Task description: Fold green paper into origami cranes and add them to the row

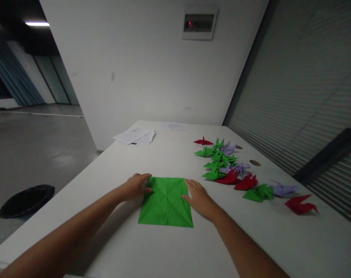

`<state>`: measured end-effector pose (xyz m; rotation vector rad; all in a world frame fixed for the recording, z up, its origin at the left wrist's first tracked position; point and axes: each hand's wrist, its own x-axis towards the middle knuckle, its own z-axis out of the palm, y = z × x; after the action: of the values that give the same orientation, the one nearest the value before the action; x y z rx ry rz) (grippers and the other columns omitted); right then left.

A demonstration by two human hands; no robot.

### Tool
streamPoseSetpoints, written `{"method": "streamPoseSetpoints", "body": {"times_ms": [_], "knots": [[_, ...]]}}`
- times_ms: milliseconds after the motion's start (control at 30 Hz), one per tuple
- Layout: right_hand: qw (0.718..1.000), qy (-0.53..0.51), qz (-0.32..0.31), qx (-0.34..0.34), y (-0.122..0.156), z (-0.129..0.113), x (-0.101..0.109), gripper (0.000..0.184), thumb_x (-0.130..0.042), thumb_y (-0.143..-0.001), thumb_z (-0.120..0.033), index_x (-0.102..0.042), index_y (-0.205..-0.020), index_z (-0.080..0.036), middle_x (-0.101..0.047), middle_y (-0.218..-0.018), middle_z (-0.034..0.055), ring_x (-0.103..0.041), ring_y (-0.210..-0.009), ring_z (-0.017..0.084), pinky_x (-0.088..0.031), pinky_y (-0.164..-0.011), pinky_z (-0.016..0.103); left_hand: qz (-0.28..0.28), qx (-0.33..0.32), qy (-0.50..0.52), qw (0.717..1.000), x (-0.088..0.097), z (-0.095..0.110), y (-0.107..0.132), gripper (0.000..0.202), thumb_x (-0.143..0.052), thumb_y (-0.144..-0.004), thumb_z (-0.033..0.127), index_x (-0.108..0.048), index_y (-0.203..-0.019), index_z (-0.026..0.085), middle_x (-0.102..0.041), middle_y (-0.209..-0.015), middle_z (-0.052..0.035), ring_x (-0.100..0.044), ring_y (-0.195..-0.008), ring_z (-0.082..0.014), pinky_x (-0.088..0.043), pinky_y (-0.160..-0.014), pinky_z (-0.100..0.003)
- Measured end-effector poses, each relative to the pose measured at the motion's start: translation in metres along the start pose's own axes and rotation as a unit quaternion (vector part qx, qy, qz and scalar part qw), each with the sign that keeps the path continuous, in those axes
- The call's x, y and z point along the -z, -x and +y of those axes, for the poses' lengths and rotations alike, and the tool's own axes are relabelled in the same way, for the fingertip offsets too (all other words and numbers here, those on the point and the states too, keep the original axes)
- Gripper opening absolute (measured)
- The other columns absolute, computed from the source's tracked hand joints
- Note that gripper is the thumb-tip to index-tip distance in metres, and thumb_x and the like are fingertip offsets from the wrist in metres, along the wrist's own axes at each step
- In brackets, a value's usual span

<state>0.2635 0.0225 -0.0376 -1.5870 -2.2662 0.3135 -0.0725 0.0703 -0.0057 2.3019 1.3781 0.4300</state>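
Observation:
A square sheet of green origami paper, unfolded and marked with crossing creases, lies on the white table in front of me. Beside its upper left corner rests my left hand, fingertips at the corner and thumb touching the left edge. My right hand is at the upper right corner, its fingers stretched out along the edge and its thumb over the paper's right side. On both hands the thumb stands apart from the fingers. The undersides of the fingers are hidden.
Folded paper cranes lie on the right: several green ones, purple ones and red ones. Printed sheets lie at the far left of the white table. A black-lined bin stands on the floor. Blinds border the right.

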Motion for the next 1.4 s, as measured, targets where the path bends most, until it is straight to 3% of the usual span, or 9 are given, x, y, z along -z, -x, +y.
{"method": "streamPoseSetpoints", "body": {"times_ms": [167, 367, 700, 900, 1033, 1167, 1400], "knots": [[0.999, -0.036, 0.013, 0.023, 0.007, -0.004, 0.010, 0.063, -0.070, -0.088, -0.032, -0.054, -0.147, -0.014, -0.051, -0.152, 0.0187, -0.045, -0.142, 0.033, -0.033, -0.121, 0.052, 0.016, -0.072, 0.043, 0.996, 0.001, -0.004, 0.001, 0.065, -0.079, -0.080, 0.049, -0.063, -0.136, 0.021, -0.057, -0.148, -0.0168, -0.052, -0.136, -0.0371, -0.041, -0.115, -0.052], [0.993, -0.071, -0.022, 0.094, 0.017, -0.013, 0.026, 0.083, -0.082, -0.077, -0.057, -0.055, -0.147, -0.021, -0.050, -0.154, 0.0151, -0.039, -0.146, 0.037, -0.030, -0.121, 0.056, -0.027, -0.176, 0.043, 0.983, -0.001, -0.005, 0.021, 0.085, -0.083, -0.069, 0.064, -0.060, -0.140, 0.023, -0.053, -0.150, -0.0183, -0.047, -0.140, -0.0389, -0.039, -0.116, -0.055], [0.990, -0.084, -0.071, 0.093, 0.015, -0.011, 0.018, 0.081, -0.082, -0.080, -0.049, -0.053, -0.149, -0.017, -0.049, -0.154, 0.0180, -0.042, -0.146, 0.035, -0.029, -0.123, 0.055, -0.078, -0.151, -0.061, 0.984, -0.007, 0.001, 0.025, 0.094, -0.071, -0.078, 0.070, -0.044, -0.154, 0.023, -0.042, -0.160, -0.0154, -0.036, -0.149, -0.0392, -0.031, -0.120, -0.059], [0.988, -0.089, -0.086, 0.087, 0.017, -0.013, 0.027, 0.081, -0.081, -0.081, -0.049, -0.053, -0.149, -0.016, -0.048, -0.156, 0.0185, -0.040, -0.146, 0.035, -0.028, -0.123, 0.054, -0.076, -0.162, -0.046, 0.983, -0.006, -0.004, 0.023, 0.085, -0.073, -0.081, 0.063, -0.047, -0.152, 0.024, -0.043, -0.160, -0.0150, -0.036, -0.149, -0.0388, -0.031, -0.120, -0.058], [0.975, -0.121, -0.130, 0.134, 0.024, -0.001, 0.040, 0.076, -0.077, -0.084, -0.047, -0.049, -0.152, -0.025, -0.047, -0.157, 0.0127, -0.036, -0.149, 0.034, -0.025, -0.124, 0.054, -0.114, -0.208, -0.006, 0.971, 0.004, -0.014, 0.027, 0.082, -0.076, -0.080, 0.058, -0.048, -0.151, 0.028, -0.045, -0.159, -0.0132, -0.030, -0.152, -0.0378, -0.030, -0.121, -0.059], [0.966, -0.133, -0.176, 0.134, 0.028, 0.012, 0.049, 0.095, -0.086, -0.071, -0.057, -0.047, -0.152, -0.026, -0.041, -0.161, 0.0125, -0.030, -0.152, 0.037, -0.022, -0.125, 0.056, -0.152, -0.250, -0.002, 0.956, 0.011, -0.023, 0.028, 0.092, -0.084, -0.073, 0.055, -0.046, -0.152, 0.029, -0.042, -0.161, -0.0140, -0.027, -0.153, -0.0397, -0.026, -0.121, -0.063], [0.967, -0.136, -0.185, 0.114, 0.026, 0.015, 0.051, 0.095, -0.086, -0.070, -0.057, -0.048, -0.152, -0.027, -0.040, -0.162, 0.0126, -0.031, -0.151, 0.037, -0.024, -0.124, 0.055, -0.084, -0.288, 0.018, 0.954, 0.003, -0.028, 0.023, 0.055, -0.063, -0.096, 0.029, -0.049, -0.150, 0.030, -0.056, -0.151, -0.0099, -0.043, -0.146, -0.0299, -0.040, -0.118, -0.052]]}}
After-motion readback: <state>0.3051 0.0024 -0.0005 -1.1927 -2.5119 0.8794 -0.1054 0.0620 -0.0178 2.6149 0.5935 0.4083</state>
